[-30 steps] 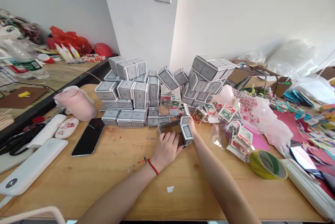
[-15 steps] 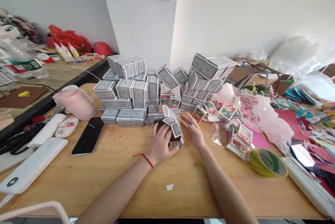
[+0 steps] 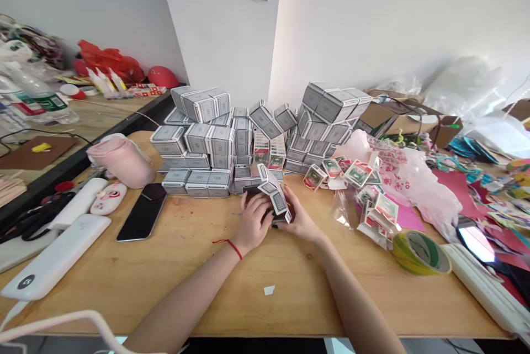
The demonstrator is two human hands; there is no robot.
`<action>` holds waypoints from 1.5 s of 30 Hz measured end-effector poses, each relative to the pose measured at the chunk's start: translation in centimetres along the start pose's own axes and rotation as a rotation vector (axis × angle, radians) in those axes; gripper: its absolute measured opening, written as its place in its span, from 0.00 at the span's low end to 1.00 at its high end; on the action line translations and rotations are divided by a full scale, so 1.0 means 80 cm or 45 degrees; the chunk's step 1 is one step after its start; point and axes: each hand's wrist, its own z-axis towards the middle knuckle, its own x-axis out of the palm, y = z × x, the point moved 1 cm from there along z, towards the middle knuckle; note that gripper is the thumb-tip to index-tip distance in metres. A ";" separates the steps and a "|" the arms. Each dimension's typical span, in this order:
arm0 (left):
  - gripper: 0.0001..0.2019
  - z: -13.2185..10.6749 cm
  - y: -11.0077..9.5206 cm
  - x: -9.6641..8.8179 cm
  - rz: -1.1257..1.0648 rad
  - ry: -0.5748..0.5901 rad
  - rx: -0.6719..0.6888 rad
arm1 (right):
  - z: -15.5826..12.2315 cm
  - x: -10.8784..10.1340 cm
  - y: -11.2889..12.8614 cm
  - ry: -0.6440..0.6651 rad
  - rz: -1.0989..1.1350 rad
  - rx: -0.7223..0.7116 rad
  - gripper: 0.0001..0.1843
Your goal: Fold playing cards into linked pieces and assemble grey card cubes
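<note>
Both my hands meet at the middle of the wooden table (image 3: 174, 276), closed around one small grey patterned card box (image 3: 276, 198) with an open flap. My left hand (image 3: 253, 223), with a red string at the wrist, grips its left side. My right hand (image 3: 298, 216) holds its right side and underside. Just behind them rises a pile of the same grey boxes (image 3: 207, 138), stacked several high against the wall corner. Loose green-and-red card packs (image 3: 359, 174) lie to the right of the pile.
A black phone (image 3: 143, 211), a pink roll (image 3: 120, 160), white cases (image 3: 56, 257) and scissors lie on the left. On the right are pink plastic bags (image 3: 409, 177), a yellow-green tape roll (image 3: 418, 252), cardboard boxes and coloured paper scraps. A white scrap (image 3: 269, 290) lies near the front edge.
My right hand came back from beside the box and closed on its right side. The box tilted and shifted slightly left, toward the pile, held between both hands.
</note>
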 end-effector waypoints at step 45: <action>0.18 0.018 0.064 -0.012 -0.613 -0.239 -0.397 | -0.008 0.014 0.002 -0.329 0.113 -0.025 0.43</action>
